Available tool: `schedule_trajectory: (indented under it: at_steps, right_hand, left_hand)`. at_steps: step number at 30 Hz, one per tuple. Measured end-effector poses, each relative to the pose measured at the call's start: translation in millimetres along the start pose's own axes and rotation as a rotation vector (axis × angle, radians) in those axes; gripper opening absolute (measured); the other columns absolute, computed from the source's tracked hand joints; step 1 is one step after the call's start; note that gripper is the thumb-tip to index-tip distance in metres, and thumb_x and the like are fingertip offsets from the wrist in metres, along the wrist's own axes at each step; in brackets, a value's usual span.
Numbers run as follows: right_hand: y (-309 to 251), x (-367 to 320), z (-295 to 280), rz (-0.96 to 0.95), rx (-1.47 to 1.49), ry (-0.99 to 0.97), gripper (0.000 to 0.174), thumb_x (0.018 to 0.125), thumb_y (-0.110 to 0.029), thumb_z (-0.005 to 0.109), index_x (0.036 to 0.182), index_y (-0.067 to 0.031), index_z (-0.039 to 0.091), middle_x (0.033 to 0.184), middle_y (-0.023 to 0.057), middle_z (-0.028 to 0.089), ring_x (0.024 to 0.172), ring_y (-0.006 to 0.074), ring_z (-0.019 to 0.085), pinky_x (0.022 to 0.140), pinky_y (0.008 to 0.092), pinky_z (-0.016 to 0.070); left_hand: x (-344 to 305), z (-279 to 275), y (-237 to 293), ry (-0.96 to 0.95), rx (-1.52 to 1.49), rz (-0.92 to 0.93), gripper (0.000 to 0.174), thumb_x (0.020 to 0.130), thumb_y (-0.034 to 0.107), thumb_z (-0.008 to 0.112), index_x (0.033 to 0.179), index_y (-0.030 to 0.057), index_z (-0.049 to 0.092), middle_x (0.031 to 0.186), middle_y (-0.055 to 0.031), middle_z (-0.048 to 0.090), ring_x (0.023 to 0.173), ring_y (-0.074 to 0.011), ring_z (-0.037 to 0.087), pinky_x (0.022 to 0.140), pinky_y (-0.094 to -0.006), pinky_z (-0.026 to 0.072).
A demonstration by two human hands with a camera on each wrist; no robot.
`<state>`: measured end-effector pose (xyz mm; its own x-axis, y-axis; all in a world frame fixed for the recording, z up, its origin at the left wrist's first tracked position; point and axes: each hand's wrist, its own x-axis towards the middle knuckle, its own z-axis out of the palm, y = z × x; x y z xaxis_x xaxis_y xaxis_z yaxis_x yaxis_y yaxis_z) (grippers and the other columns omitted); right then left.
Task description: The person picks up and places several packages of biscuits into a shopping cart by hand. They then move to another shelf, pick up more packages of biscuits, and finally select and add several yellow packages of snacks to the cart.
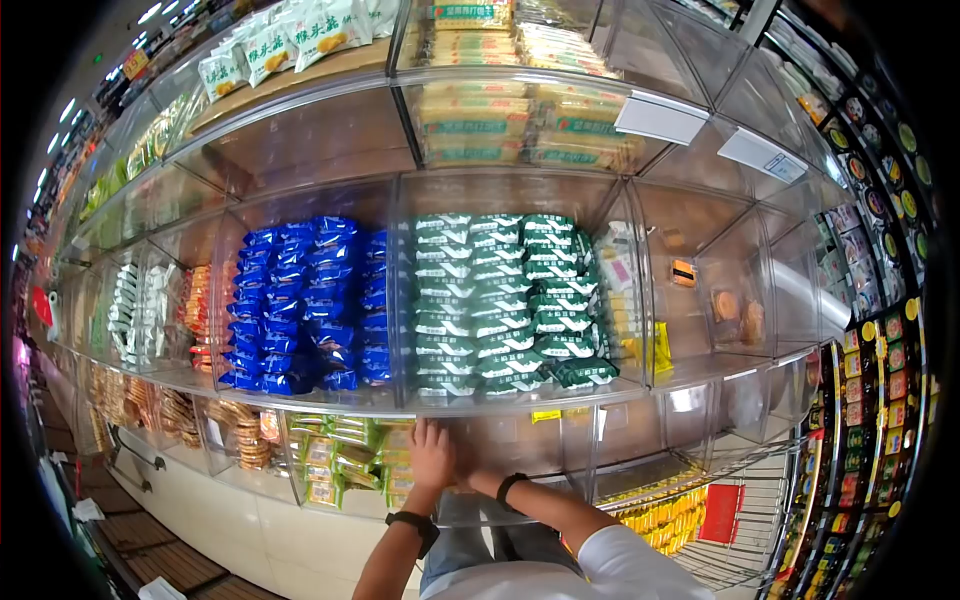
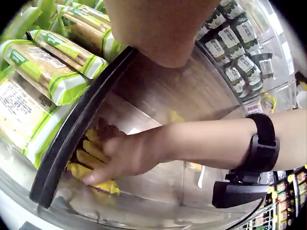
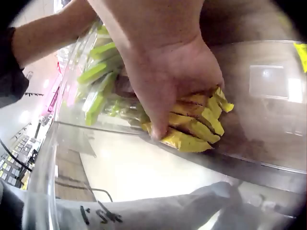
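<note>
Down in a clear plastic bin, my right hand (image 3: 177, 79) grips a row of small yellow snack packets (image 3: 192, 129), thumb across the near side and palm over the top. In the left wrist view the same hand (image 2: 129, 153) reaches in from the right, slightly blurred. My left hand (image 1: 431, 456) rests at the front edge of the shelf, fingers pointing away from me, near the green-and-clear cracker packs (image 2: 62, 76). Its forearm partly hides the right hand in the head view. A black-edged divider (image 2: 88, 127) separates those packs from the yellow ones.
Above the bin, blue packets (image 1: 300, 300) and dark green packets (image 1: 500, 300) fill clear compartments. Round biscuits (image 1: 250, 435) lie in a lower bin to the left. A wire shopping cart (image 1: 760, 520) stands at lower right, beside yellow packs (image 1: 665, 520).
</note>
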<state>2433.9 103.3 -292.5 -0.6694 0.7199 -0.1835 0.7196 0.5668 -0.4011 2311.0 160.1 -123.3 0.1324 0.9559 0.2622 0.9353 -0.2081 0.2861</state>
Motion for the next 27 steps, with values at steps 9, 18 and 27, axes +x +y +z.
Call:
schedule_trajectory:
  at_steps: [9,18,27]
  right_hand:
    - [-2,-10,-6,0.018,0.012,-0.046,0.039,0.078,-0.026,0.049,0.111,-0.0053,0.047,0.100,0.0133,0.054,0.089,0.0294,0.051,0.075,0.0458,0.0377]
    - [14,0,-33,0.051,-0.018,-0.103,0.033,0.078,-0.024,0.049,0.106,-0.0056,0.050,0.093,0.0130,0.056,0.081,0.0295,0.053,0.069,0.0440,0.0399]
    - [7,6,-31,0.074,-0.029,-0.102,0.028,0.078,-0.021,0.050,0.101,-0.0059,0.053,0.087,0.0127,0.058,0.074,0.0295,0.054,0.064,0.0422,0.0420]
  left_hand:
    - [0,0,1,0.005,-0.024,0.005,0.026,0.064,0.010,0.056,0.088,-0.0013,0.057,0.100,-0.0171,0.049,0.107,-0.0391,0.037,0.088,-0.0527,0.0296]
    - [0,1,1,-0.001,-0.026,-0.001,0.026,0.064,0.010,0.055,0.088,-0.0004,0.057,0.102,-0.0161,0.049,0.110,-0.0389,0.036,0.089,-0.0522,0.0291]
    - [-3,3,-1,-0.038,-0.003,-0.011,0.027,0.064,0.011,0.056,0.089,0.0006,0.057,0.103,-0.0159,0.049,0.111,-0.0385,0.035,0.088,-0.0534,0.0287]
